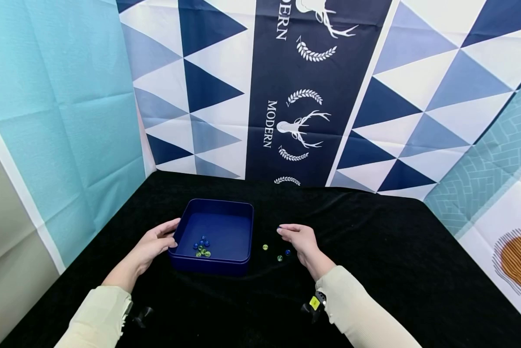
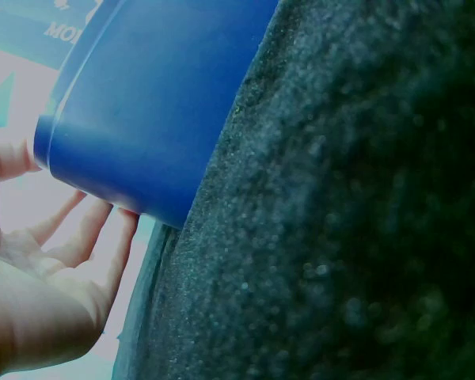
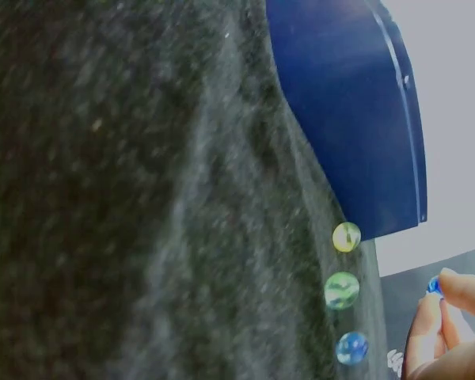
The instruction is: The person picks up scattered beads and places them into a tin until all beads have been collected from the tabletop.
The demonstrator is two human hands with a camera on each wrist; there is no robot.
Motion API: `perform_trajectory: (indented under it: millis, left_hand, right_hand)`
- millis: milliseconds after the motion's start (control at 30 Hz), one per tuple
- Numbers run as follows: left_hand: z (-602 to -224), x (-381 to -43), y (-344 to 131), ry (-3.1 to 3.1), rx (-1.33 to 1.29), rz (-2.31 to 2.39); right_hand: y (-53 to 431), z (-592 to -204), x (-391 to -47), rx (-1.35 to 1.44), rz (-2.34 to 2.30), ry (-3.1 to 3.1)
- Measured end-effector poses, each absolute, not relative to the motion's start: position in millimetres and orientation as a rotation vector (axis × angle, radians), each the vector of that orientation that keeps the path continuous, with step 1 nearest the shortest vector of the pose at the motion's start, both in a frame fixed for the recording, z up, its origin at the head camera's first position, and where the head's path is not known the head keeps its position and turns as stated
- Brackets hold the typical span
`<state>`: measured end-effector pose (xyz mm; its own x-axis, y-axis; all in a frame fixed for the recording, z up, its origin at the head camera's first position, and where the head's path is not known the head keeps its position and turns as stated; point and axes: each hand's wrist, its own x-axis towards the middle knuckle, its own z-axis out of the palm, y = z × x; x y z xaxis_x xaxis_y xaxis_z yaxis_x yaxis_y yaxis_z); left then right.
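Observation:
A dark blue square box [image 1: 211,266] stands on the black cloth, with several blue and green-yellow marbles [image 1: 202,247] at its front left inside. My left hand [image 1: 154,244] touches the left side of the box, its fingertips [image 2: 128,212] against the outer wall and the thumb at the rim. To the right of the box, my right hand [image 1: 301,241] pinches a blue marble [image 3: 434,285] between thumb and fingers, above the cloth. Below and left of it lie a yellow marble [image 1: 265,247], a green marble [image 1: 279,258] and a blue marble [image 1: 288,252].
Black cloth [image 1: 364,241] covers the table. Behind it hangs a patterned curtain [image 1: 216,125], and a turquoise curtain [image 1: 90,121] hangs on the left.

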<state>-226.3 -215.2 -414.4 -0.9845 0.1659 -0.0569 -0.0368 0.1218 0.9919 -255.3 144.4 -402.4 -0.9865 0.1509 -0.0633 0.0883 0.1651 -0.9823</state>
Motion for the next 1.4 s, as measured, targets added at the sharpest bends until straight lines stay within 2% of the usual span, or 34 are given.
perform_trajectory:
  millis: [1400]
  left_hand:
    - [-414, -226, -214, 2.257, 0.122, 1.959]
  right_hand:
    - [68, -368, -251, -0.067, 2.066, -2.364]
